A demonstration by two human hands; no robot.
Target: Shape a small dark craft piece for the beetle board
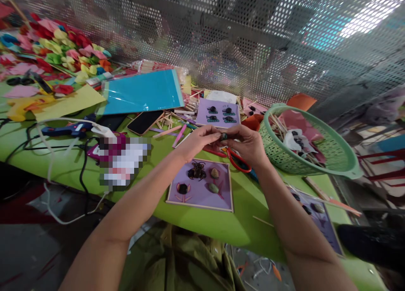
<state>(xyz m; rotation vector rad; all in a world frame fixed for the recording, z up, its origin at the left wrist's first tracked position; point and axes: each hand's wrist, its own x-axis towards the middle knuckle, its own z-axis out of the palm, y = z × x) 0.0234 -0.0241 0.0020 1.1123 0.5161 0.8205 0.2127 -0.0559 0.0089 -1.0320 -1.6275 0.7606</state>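
Note:
Between the fingertips of both hands is a small dark greenish pebble [223,136]. My left hand [205,138] is closed, its fingers pinching the pebble from the left. From the other side, my right hand [248,144] closes on the same pebble with thumb and fingers. Just below the hands lies a purple craft board [202,200] with a light wooden rim. On it are a dark stone figure [196,171], a round dark stone [183,188] with pink strips, a tan stone [214,173] and a greenish stone [213,187]. Orange-handled scissors [238,161] lie under my right hand.
A green basket [316,166] of scraps stands at right, near another purple board [319,223]. Behind the hands is a purple card [205,107] with stone figures. Leftward lie a phone [145,122], a blue sheet [142,92], a glue gun [68,130] and cables on the green table [155,156].

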